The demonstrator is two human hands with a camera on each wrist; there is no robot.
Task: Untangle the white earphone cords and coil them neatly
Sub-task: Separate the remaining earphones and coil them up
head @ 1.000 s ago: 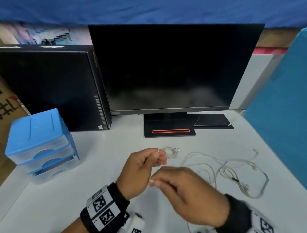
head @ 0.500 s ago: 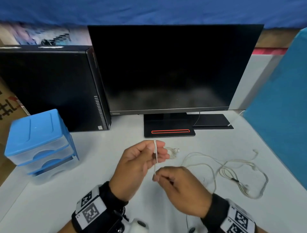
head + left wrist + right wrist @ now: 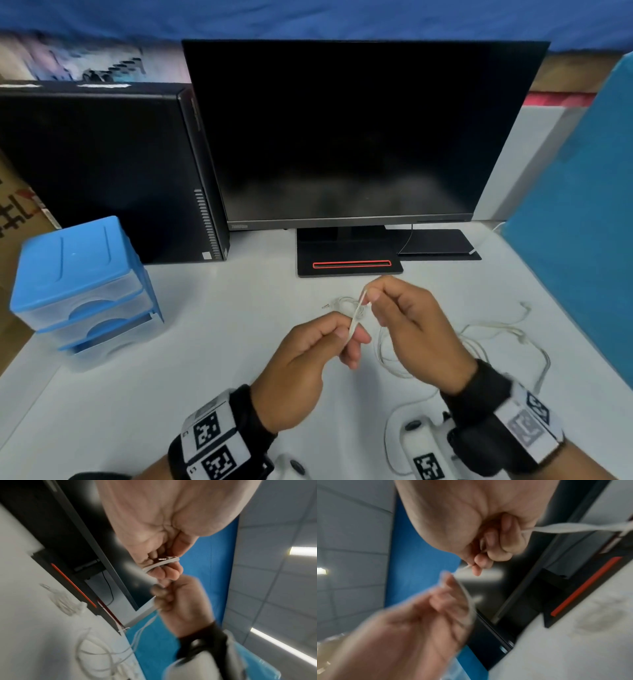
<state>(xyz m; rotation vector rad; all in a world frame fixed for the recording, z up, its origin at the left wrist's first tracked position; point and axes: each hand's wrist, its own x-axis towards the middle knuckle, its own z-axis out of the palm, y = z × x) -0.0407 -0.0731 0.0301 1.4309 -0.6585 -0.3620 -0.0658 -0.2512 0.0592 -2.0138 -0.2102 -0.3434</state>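
your left hand (image 3: 301,363) and right hand (image 3: 416,329) both pinch one short cord (image 3: 357,317) stretch, slanting up-right between them above the surface (image 3: 171,394); the loose tangle (image 3: 507,342) lies right, nearer your right hand.

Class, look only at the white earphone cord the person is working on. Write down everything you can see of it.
The white earphone cord is thin, flexible and looks rubbery. A short stretch runs taut and slanted between the hands: the left hand pinches its lower end, the right hand its upper end. The left wrist view shows folded strands and a metal plug tip in the left fingers. The rest trails off to the right in loose, overlapping loops on the white table, ending in earbuds too small to describe.
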